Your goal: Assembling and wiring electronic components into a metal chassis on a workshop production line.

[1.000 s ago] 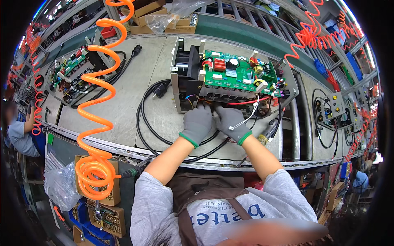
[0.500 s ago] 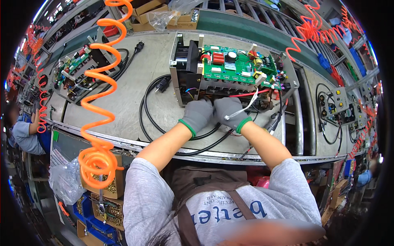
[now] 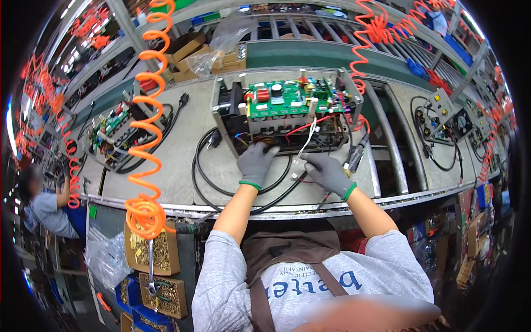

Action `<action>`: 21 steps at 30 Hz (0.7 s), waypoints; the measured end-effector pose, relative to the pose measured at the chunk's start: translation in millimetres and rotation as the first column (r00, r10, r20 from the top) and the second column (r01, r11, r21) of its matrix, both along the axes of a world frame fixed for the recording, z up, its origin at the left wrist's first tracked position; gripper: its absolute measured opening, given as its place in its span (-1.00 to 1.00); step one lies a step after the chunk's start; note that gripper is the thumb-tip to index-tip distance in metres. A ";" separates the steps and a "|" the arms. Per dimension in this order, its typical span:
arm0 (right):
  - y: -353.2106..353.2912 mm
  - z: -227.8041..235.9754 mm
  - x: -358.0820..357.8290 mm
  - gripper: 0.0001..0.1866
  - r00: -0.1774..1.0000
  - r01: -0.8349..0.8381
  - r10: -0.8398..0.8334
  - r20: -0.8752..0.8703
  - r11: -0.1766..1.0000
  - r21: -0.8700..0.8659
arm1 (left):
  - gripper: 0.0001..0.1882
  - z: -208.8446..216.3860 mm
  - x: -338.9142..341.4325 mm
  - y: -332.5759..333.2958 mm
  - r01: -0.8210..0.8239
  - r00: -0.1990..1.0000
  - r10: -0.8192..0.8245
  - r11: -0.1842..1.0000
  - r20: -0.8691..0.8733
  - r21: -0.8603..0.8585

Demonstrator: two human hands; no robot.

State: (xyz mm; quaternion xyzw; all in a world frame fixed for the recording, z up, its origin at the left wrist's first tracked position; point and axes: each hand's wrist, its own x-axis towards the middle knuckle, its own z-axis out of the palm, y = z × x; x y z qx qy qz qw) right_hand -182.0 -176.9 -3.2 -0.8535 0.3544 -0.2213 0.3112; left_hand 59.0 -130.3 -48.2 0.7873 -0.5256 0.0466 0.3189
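Observation:
An open metal chassis (image 3: 224,119) stands on the bench, with a green circuit board (image 3: 287,98) on top. My left hand (image 3: 256,165), in a grey glove with a green cuff, is at the chassis's lower front edge. Its fingers curl beside copper-coloured wires, and what they hold is hidden. To the right, my gloved right hand (image 3: 331,174) is closed, fingertips pinched at the lower end of a white cable (image 3: 307,139) hanging from the board. A red wire (image 3: 310,125) runs across the chassis front. Black power cord (image 3: 194,166) loops lie on the bench, left of and below the left hand.
An orange coiled air hose (image 3: 146,133) hangs at the left, in front of another opened unit (image 3: 113,133). Metal rollers (image 3: 390,138) and a further unit (image 3: 442,124) are at the right. Below the bench edge sit boxes of brass-coloured fasteners (image 3: 157,254). A co-worker (image 3: 50,205) is far left.
My right hand has moved right and slightly down, away from the chassis and my left hand. The white cable now hangs beside its fingertips instead of across its back. The view has shifted.

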 end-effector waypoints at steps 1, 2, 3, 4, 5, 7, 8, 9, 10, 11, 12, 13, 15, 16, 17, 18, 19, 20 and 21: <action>-0.3 -0.1 -0.9 -0.64 1.000 -0.010 0.010 -0.007 1.000 -0.001 | -0.48 -2.2 0.8 -2.4 0.000 1.000 0.000 1.000 0.015 -0.006; -0.6 -1.1 -1.2 -0.65 1.000 -0.024 0.024 -0.013 1.000 0.020 | -0.48 -5.2 1.7 -3.7 0.000 0.999 0.001 1.000 0.033 -0.030; -1.2 -2.3 -3.0 -0.65 0.999 -0.045 0.045 -0.004 0.998 0.044 | -0.48 -8.8 3.2 -4.1 -0.019 0.999 0.021 1.000 0.045 -0.025; 0.0 -5.0 -3.1 -0.65 0.997 -0.061 0.059 -0.044 0.996 -0.060 | -0.60 -12.9 3.6 -5.0 -0.012 0.992 0.029 0.991 0.125 -0.136; 0.7 -7.7 -6.1 -0.65 0.996 -0.089 0.088 -0.019 0.993 -0.082 | -0.60 -17.1 4.4 -6.2 -0.013 0.991 0.036 0.985 0.128 -0.175; 1.9 -13.9 -11.6 -0.65 0.990 -0.122 0.117 -0.078 0.990 -0.063 | -0.61 -24.7 5.2 -8.5 -0.024 0.993 0.049 0.975 0.109 -0.223; 2.5 -16.5 -15.8 -0.66 0.991 -0.120 0.116 -0.064 0.991 -0.059 | -0.61 -27.0 5.8 -10.3 -0.045 0.995 0.059 0.985 0.080 -0.168; 1.6 -17.9 -21.5 -0.66 0.995 -0.091 0.088 -0.035 0.993 -0.073 | -0.62 -28.3 5.0 -12.0 -0.050 0.995 0.065 0.982 0.075 -0.182; -0.7 -17.9 -28.4 -0.66 0.998 -0.062 0.062 -0.002 0.994 -0.087 | -0.63 -27.9 4.7 -13.9 -0.056 0.995 0.072 0.979 0.073 -0.197; -3.7 -17.2 -36.0 -0.67 0.999 -0.030 0.031 0.014 0.995 -0.100 | -0.63 -26.4 3.3 -14.5 -0.081 0.994 0.094 0.979 0.062 -0.187; -8.0 -15.4 -44.8 -0.69 0.991 0.049 -0.040 0.125 0.996 -0.075 | -0.66 -24.0 1.0 -14.4 -0.090 0.995 0.098 0.980 0.035 -0.175; -13.9 -12.9 -54.8 -0.71 0.969 0.129 -0.117 0.216 0.991 -0.042 | -0.65 -21.0 -2.0 -12.6 -0.091 0.995 0.098 0.980 0.032 -0.179; -29.1 -8.5 -74.2 -0.74 0.891 0.356 -0.340 0.300 0.934 0.003 | -0.63 -15.1 -11.9 -6.8 -0.127 0.991 0.130 0.981 0.011 -0.147; -34.0 -6.3 -87.5 -0.66 0.846 0.465 -0.479 0.233 0.878 0.116 | -0.63 -12.6 -18.0 -2.3 -0.135 0.980 0.104 0.974 -0.169 -0.183; -42.0 -6.6 -92.9 -0.62 0.817 0.489 -0.513 0.264 0.858 0.155 | -0.60 -11.2 -24.9 3.4 -0.143 0.946 0.054 0.955 -0.321 -0.261; -49.7 -7.3 -97.4 -0.58 0.796 0.487 -0.513 0.321 0.858 0.162 | -0.54 -10.2 -31.7 8.6 -0.175 0.878 0.000 0.930 -0.479 -0.322; -57.8 -9.4 -95.5 -0.53 0.767 0.482 -0.530 0.362 0.848 0.220 | -0.43 -8.7 -36.7 11.2 -0.222 0.868 0.001 0.896 -0.497 -0.385; -63.0 -12.1 -93.8 -0.49 0.817 0.465 -0.434 0.379 0.885 0.012 | -0.31 -8.0 -42.5 12.6 -0.287 0.843 0.015 0.857 -0.537 -0.427; -68.9 -14.6 -90.8 -0.45 0.856 0.433 -0.356 0.375 0.890 -0.144 | -0.19 -7.4 -47.0 12.8 -0.361 0.816 0.033 0.809 -0.577 -0.465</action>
